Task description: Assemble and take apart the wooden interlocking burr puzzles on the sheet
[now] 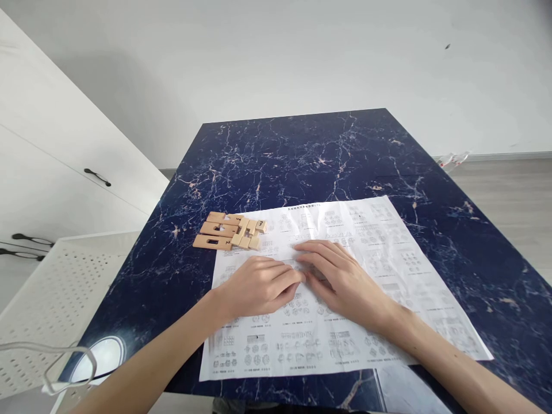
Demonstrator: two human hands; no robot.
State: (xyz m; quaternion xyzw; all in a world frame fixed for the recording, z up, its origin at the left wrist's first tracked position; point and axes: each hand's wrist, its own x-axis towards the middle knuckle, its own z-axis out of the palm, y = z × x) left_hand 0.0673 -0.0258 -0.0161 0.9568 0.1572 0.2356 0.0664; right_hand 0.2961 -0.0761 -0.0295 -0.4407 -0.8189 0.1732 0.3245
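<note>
While wooden blocks (230, 231) straddle the upper-left corner of a printed paper (409, 259) spread on the desk (276, 155), the left hand (261, 287) rests on the paper, fingers curled together, grip impossible to tell; just beside, the right hand (338, 279) lies with fingers slightly apart.

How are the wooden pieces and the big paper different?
The wooden pieces are tan and chunky, but the paper sheet is white, thin and creased.
The paper sheet spreads much wider than the little group of wooden pieces.
Some wooden pieces show single numbers; the paper sheet has many small printed drawings.
Both are on the dark blue table, with dark markings.
</note>
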